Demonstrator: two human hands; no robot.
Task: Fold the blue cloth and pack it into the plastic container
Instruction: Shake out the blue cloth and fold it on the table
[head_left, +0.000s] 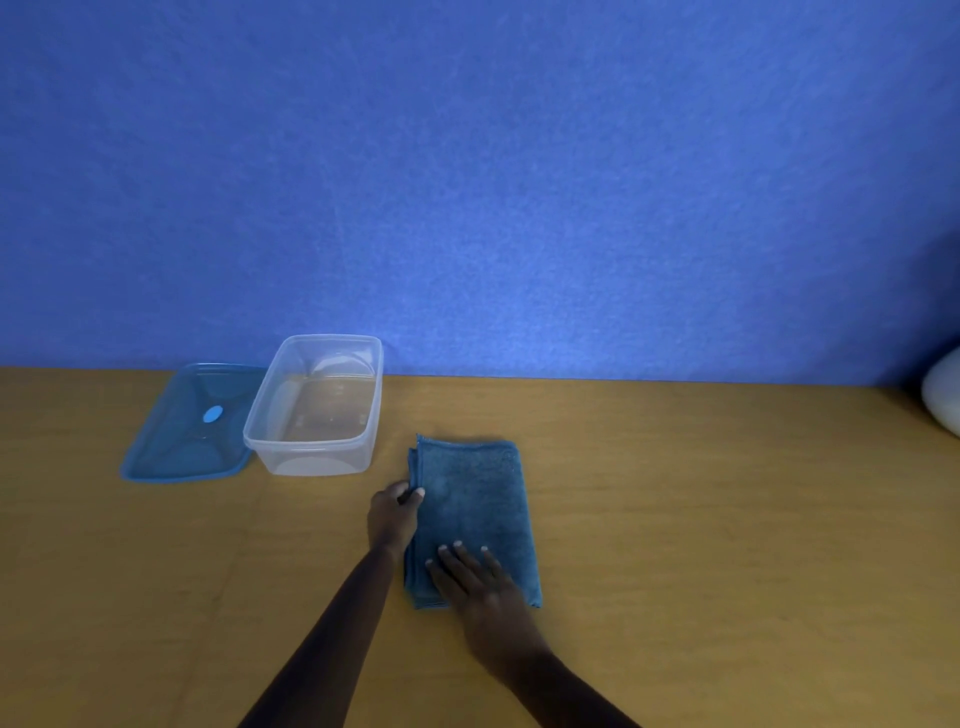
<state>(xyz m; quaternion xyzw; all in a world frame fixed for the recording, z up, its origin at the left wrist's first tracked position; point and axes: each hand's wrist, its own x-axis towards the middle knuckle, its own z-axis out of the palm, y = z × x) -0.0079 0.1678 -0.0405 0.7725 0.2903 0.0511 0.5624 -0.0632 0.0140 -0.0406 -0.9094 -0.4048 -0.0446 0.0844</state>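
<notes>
Blue cloth (478, 499) lies folded into a layered rectangle on the tabletop (701, 519), just right of the open plastic container (317, 460), not touching it. Left hand (393, 514) pinches the cloth's left edge, thumb and fingers (413, 493) clamped on the layers; right hand (478, 587) rests flat on the near end, fingers straight and slightly apart. Blue lid (182, 447) lies flat against the container's left side, in front of the blue wall (467, 182).

No readable text; the oval (212, 414) on the lid (166, 457) seems blank.
</notes>
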